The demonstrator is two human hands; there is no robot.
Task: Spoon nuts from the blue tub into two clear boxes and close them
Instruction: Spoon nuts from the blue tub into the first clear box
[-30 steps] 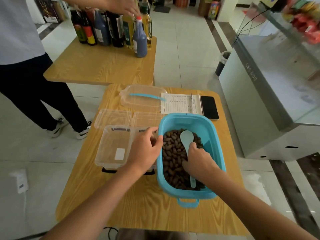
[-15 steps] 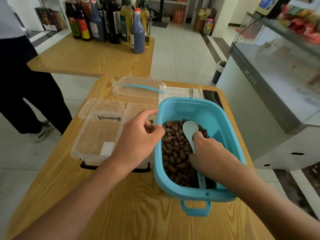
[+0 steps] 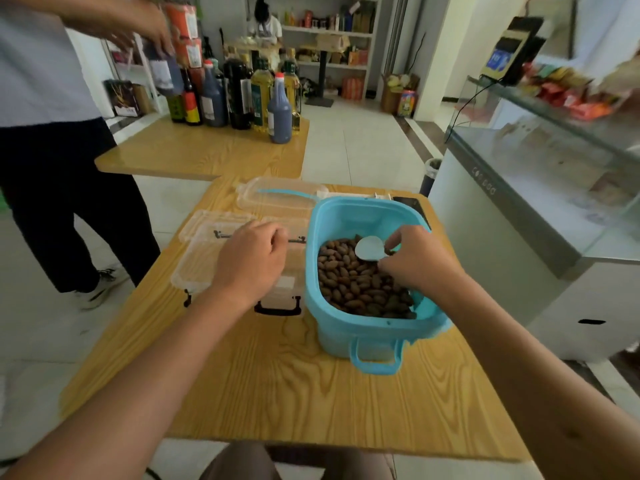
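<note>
A blue tub [image 3: 349,336] stands on the wooden table [image 3: 277,382], about half full of brown nuts [image 3: 353,287]. My right hand [image 3: 419,263] is inside the tub and pinches a pale spoon [image 3: 370,248], whose bowl lies just above the nuts; its handle is hidden under my hand. Left of the tub stand two clear boxes side by side, the left box [image 3: 194,268] and the right box [image 3: 285,289], both with lids hinged open behind them. My left hand [image 3: 249,263] lies over the right box with fingers curled at its far rim.
A clear lid with a blue spoon [image 3: 280,199], a notepad [image 3: 353,195] and a phone [image 3: 412,206] lie behind the tub. A second table [image 3: 194,154] holds several bottles [image 3: 242,98]. A person [image 3: 52,140] stands at the left, and a glass counter [image 3: 536,188] is at the right.
My right hand moved toward the tub's far end with the spoon, its bowl raised off the nuts. My left hand shifted left, away from the tub. The view tilted up.
</note>
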